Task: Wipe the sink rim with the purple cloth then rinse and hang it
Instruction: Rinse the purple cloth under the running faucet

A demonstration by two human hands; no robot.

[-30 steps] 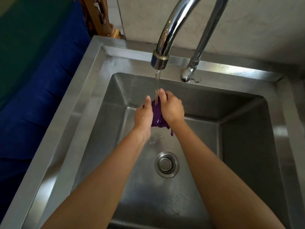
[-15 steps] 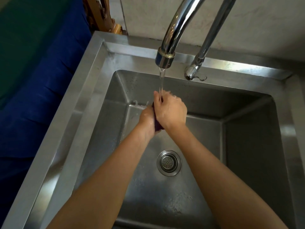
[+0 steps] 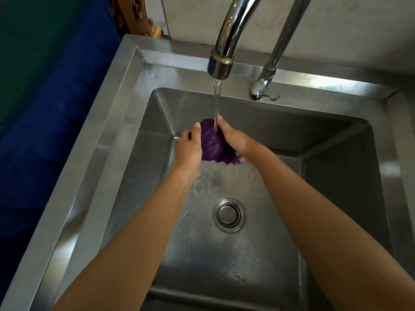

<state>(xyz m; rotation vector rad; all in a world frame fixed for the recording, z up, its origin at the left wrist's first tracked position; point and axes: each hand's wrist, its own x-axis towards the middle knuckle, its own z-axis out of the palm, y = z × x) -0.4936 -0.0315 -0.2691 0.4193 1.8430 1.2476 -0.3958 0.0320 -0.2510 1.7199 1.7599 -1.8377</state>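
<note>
1. Nearest, two bare forearms reach forward over the steel sink [image 3: 94, 198], crossing above its wet basin floor.
2. Drain strainer [image 3: 229, 215]: set in the basin floor, between the forearms.
3. Left hand [image 3: 189, 149]: fingers curled, gripping the left side of the purple cloth [image 3: 213, 142].
4. Right hand [image 3: 233, 140]: fingers closed on the cloth's right side; the bunched cloth sits between both hands, above the basin.
5. Water stream [image 3: 216, 102]: falls from the faucet spout [image 3: 221, 63] onto the cloth.
6. Rear rim: carries the faucet base [image 3: 261, 87].
</note>
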